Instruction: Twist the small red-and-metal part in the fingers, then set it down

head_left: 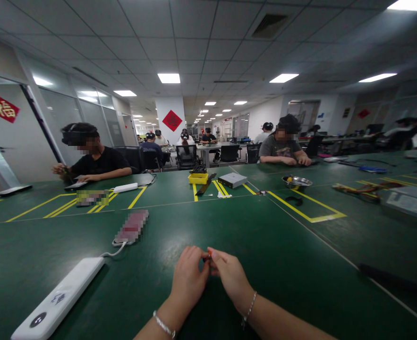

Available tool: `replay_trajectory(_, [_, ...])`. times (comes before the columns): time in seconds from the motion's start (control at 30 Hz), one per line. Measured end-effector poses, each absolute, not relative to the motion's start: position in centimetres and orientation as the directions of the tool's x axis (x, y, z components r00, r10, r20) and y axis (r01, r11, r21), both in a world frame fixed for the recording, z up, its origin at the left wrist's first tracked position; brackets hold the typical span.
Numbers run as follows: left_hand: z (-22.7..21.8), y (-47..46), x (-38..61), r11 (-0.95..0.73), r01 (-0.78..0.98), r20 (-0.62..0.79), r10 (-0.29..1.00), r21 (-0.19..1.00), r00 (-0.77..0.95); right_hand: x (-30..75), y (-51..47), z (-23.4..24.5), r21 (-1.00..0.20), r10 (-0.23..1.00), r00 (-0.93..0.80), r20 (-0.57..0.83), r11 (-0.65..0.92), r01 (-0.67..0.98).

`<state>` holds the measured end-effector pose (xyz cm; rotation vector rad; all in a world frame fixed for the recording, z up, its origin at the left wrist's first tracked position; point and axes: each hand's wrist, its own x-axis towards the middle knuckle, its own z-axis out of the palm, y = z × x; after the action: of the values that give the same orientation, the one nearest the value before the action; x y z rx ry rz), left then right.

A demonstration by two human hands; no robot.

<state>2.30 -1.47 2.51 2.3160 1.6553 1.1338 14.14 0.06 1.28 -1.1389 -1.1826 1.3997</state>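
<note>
Just above the green table (151, 302), my left hand (190, 274) and my right hand (232, 277) meet at the fingertips. Between them is a tiny part, orange-red and dark (208, 255), too small and too covered to name. The right thumb and fingers pinch its orange-red side. Curled fingers of the left hand close on the dark side, mostly hidden from this angle. To the left lies a phone (131, 227) joined by a white cable (115, 251) to a long white power bank (61, 297).
Farther back stand a yellow tray (198, 178), a grey metal box (232, 180) and a metal bowl (297, 181). At right are a large metal box with wires (412, 200) and a dark long object (388, 276). Two people sit across the table; others work behind.
</note>
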Motion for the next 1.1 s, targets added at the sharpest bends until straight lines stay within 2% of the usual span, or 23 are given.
replay_trajectory(0.37, [2.3, -1.3, 2.1, -0.310, 0.708, 0.487, 0.872, 0.635, -0.056, 14.6, -0.8, 3.2, -0.971, 0.968, -0.168, -0.184, -0.206, -0.124])
replay_trajectory(0.57, [2.1, -1.2, 2.0, -0.319, 0.717, 0.506, 0.861, 0.620, -0.055, 14.5, -1.0, 3.2, -0.975, 0.964, -0.198, -0.180, -0.201, -0.092])
replay_trajectory(0.87, [2.2, -1.1, 2.0, -0.315, 0.746, 0.512, 0.858, 0.586, -0.039, 14.7, -0.6, 3.2, -0.965, 0.965, -0.187, -0.183, -0.212, -0.152])
replay_trajectory(1.0, [2.1, -1.3, 2.3, -0.322, 0.762, 0.509, 0.861, 0.562, -0.011, 14.9, -0.4, 2.7, -0.975, 0.970, -0.164, -0.180, -0.198, -0.101])
replay_trajectory(1.1, [2.0, -1.4, 2.5, -0.366, 0.759, 0.508, 0.860, 0.538, 0.054, 15.0, 0.1, 2.4, -0.991, 0.984, -0.129, -0.126, -0.129, -0.021])
